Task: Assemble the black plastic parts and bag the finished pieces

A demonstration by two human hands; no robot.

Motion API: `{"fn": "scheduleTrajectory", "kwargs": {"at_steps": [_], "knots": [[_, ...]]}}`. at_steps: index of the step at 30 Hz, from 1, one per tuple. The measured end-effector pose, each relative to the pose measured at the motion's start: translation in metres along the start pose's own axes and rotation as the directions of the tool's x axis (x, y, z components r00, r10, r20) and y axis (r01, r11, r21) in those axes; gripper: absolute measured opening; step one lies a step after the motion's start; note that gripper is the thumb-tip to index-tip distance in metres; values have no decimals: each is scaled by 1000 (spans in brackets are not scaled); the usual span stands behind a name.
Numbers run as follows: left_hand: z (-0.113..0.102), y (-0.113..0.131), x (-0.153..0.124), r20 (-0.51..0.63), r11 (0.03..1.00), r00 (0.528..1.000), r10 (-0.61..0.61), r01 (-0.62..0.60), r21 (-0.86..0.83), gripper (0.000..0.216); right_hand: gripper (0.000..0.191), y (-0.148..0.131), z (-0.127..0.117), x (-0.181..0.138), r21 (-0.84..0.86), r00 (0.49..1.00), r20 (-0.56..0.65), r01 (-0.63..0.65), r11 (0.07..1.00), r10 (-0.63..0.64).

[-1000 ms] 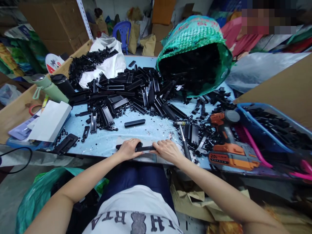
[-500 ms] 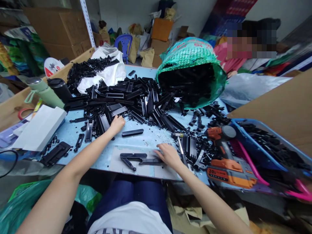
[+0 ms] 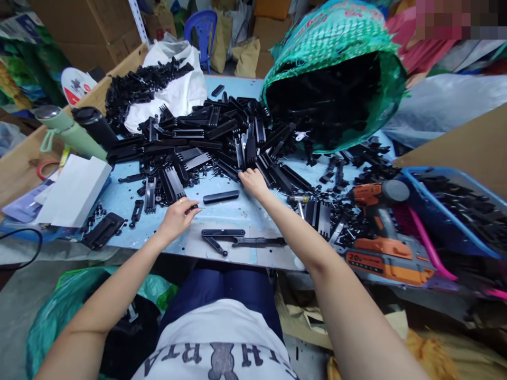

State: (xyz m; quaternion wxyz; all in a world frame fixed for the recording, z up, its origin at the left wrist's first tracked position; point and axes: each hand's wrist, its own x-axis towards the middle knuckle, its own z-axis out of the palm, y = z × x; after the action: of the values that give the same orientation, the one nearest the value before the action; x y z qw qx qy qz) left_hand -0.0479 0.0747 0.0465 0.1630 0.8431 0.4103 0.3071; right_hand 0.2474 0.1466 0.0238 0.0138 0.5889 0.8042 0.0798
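My left hand (image 3: pixel 179 219) is pinched closed above the near left of the blue tabletop; whatever its fingertips hold is too small to make out. My right hand (image 3: pixel 254 182) reaches to the front edge of the heap of black plastic parts (image 3: pixel 214 129), its fingers drawn together and partly hidden. Between the hands lies a long black bar (image 3: pixel 221 197) with rounded ends. Nearer me, on a pale sheet, rest a hinged black arm (image 3: pixel 223 233) and a straight black strip (image 3: pixel 257 241) with a forked end, which touch or nearly touch.
A green woven sack (image 3: pixel 332 142) opens toward me, full of black parts. To the right are a hammer (image 3: pixel 299 200), an orange cordless drill (image 3: pixel 380 232) and a blue bin (image 3: pixel 435 211). A green bottle (image 3: pixel 69 129) and white box (image 3: pixel 75 192) stand left. A person's sleeve (image 3: pixel 428 47) shows behind.
My left hand has drawn back from the heap toward me. My right hand has moved from beside the forked strip forward and left to the heap. The view has tilted down.
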Motion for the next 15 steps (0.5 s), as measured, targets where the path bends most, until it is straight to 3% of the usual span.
{"fn": "scheduleTrajectory", "kwargs": {"at_steps": [4, 7, 11, 15], "knots": [[-4, 11, -28, 64, 998, 996, -56, 56, -6, 20, 20, 0, -3, -7, 43, 1000, -11, 14, 999, -14], [3, 17, -40, 155, 998, 986, -63, 60, 25, 19, 17, -6, -15, -31, 260, 986, -136, -62, 964, 100], [6, 27, -43, 248, 988, 965, -80, 43, 151, 18, 17, -23, -33, -80, 676, 952, -198, -42, 736, 236], [1, 37, -36, 336, 962, 938, -88, -7, 271, 20, 20, -42, -43, -123, 853, 964, -96, -48, 519, 248]]}}
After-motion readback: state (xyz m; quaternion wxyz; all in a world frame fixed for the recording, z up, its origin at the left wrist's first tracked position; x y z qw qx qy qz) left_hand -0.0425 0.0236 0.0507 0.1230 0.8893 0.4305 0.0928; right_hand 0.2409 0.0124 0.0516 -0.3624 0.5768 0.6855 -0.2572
